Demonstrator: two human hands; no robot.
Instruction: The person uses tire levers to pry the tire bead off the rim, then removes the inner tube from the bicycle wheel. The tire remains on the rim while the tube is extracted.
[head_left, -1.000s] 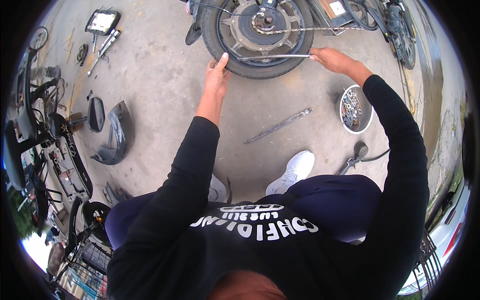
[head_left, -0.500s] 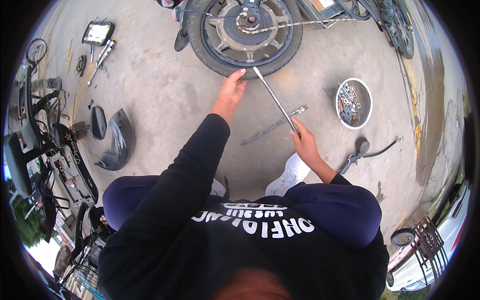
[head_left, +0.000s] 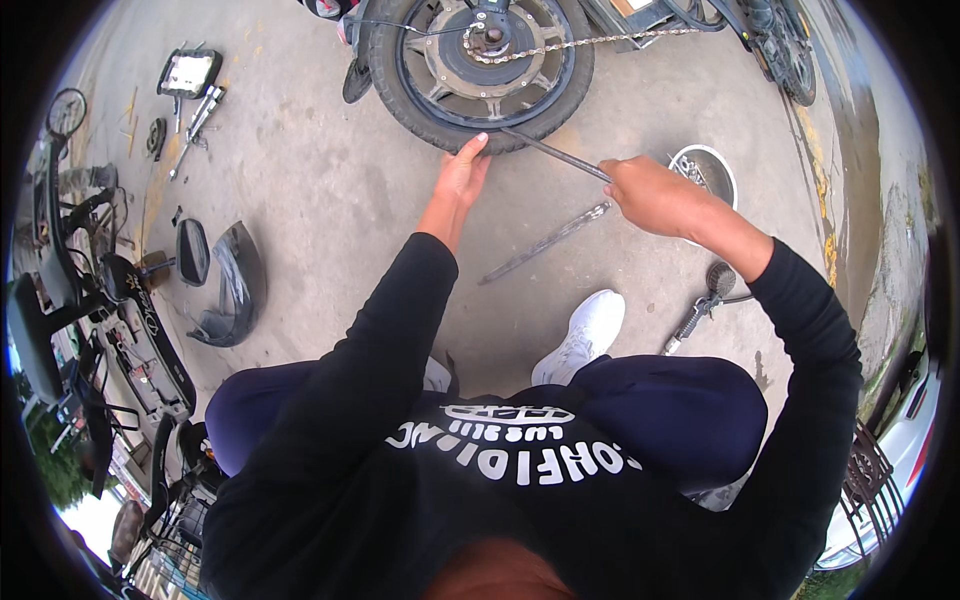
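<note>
My left hand (head_left: 460, 182) grips the bottom edge of a black tyre (head_left: 386, 80), its thumb against the sidewall and its other fingers partly hidden beneath. The tyre is on a dark spoked wheel (head_left: 490, 105) with a chain (head_left: 580, 49) running off to the right. In my right hand (head_left: 648, 190) is a long metal tyre lever (head_left: 556, 155). Its far tip meets the tyre near the rim, just right of my left thumb. A second flat bar (head_left: 545, 243) lies on the ground below the lever.
Partly behind my right forearm stands a white-rimmed bowl (head_left: 733, 178) of small metal parts. A gauge with a hose (head_left: 703, 307) lies nearer me. Leftward are a curved dark cover (head_left: 240, 285), a mirror (head_left: 192, 250), a wrench (head_left: 196, 130) and parked scooters (head_left: 130, 320).
My right hand has moved up and to the right with the tyre lever, swinging it flatter. The lever's tip now meets the tyre near the rim. My left hand keeps its grip.
</note>
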